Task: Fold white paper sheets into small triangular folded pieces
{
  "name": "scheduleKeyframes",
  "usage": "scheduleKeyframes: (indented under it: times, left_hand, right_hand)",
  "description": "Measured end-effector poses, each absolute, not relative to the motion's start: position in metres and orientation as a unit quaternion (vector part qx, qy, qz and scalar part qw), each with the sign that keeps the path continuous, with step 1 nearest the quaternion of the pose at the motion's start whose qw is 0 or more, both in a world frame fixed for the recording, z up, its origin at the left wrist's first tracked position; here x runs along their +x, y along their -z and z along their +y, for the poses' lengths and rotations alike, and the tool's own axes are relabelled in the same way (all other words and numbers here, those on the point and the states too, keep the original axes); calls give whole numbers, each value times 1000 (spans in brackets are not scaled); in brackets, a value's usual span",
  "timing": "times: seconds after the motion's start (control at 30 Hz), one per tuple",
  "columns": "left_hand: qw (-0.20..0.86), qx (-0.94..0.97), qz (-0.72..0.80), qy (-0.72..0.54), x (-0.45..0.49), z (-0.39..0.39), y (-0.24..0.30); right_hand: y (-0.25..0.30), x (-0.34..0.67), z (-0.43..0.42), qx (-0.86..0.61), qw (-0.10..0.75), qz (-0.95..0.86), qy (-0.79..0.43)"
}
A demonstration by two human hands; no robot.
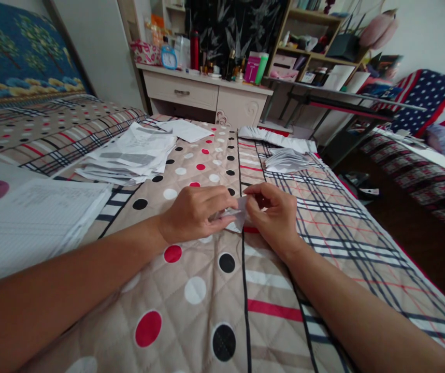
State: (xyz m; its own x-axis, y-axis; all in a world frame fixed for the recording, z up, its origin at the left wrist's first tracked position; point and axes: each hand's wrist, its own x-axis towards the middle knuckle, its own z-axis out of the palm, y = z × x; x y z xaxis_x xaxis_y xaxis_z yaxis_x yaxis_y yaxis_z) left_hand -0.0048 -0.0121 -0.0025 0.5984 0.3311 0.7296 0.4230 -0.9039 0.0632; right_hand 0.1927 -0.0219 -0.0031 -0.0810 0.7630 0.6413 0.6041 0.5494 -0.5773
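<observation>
With twelve o'clock straight ahead of the hands, the quilted bed (195, 331) filled most of the view, likely serving as a broad, flat place to spread paper within reach. The dresser (241, 106) stood at twelve, its drawer (199, 97) pushed in, so whatever lay inside could not be seen. At one o'clock the shelf unit (315, 15) held assorted goods in open compartments, among them a pink box (284, 72) with hidden contents. On the bed, ruled sheets (31, 238) lay at nine and a loose stack of printed sheets (132, 150) at ten, while a long white strip (276, 139) and a fanned pile of slips (288, 160) rested at one, presumably kept apart to leave the middle free for handwork. The left hand (197, 212) had its grip closed, thumb below and fingers above a paper edge; the right hand (272, 212) appeared to pinch the opposite edge between thumb and forefinger. Between them, just above the quilt, was the small white paper (238, 221), probably held from both sides for control.
</observation>
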Motion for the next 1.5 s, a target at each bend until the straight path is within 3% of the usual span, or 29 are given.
scheduleKeyframes:
  times: [0.2, 0.53, 0.73, 0.9, 1.13, 1.5]
  left_hand:
    - [131, -881, -309, 332, -13, -1, 5]
    - [93, -901, -325, 271, -13, 0, 8]
    - [57, -897, -336, 283, -24, 11, 11]
    - [9, -892, -351, 283, -25, 15, 14]
    - [-41, -876, -354, 325, -23, 16, 16]
    - [-46, -835, -430, 340, -8, 6, 10]
  right_hand:
    - [7, 199, -12, -487, 498, -712, -87]
    - [11, 203, -9, -479, 416, -767, -101]
    - [11, 214, -2, -561, 363, -727, -159]
    - [12, 221, 3, -478, 333, -787, -202]
    - [16, 221, 5, -465, 351, -769, -263]
    - [19, 207, -5, -423, 383, -795, -207]
